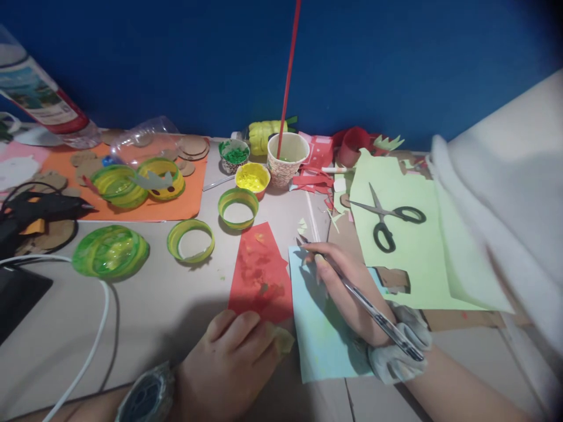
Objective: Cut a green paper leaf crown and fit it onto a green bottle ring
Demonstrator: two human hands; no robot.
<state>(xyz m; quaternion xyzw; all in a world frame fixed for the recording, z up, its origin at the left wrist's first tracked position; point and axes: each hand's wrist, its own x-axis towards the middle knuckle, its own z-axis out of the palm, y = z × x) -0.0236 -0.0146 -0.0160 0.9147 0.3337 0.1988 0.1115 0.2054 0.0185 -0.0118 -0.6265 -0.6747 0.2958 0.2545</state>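
Observation:
My right hand (347, 287), with a grey scrunchie (400, 346) at the wrist, is closed around a clear-barrelled pen (367, 302). Its tip points away from me at the top edge of a light blue paper sheet (316, 346), on which the hand rests. At the near end of a red paper piece (259, 269), strewn with small scraps, my left hand (233, 357) has its fingers folded. From under them sticks a pale yellow scrap (284, 341); its kind is unclear. Two green-yellow rings (190, 241) stand beyond the left hand.
Black-handled scissors (382, 217) lie on pale green paper (404, 269) at right. Cups of yellow (253, 177) and green bits (234, 153) stand behind, beside a paper cup (288, 158) with a red stick. A glue gun (39, 208) and white cable (103, 316) are at left.

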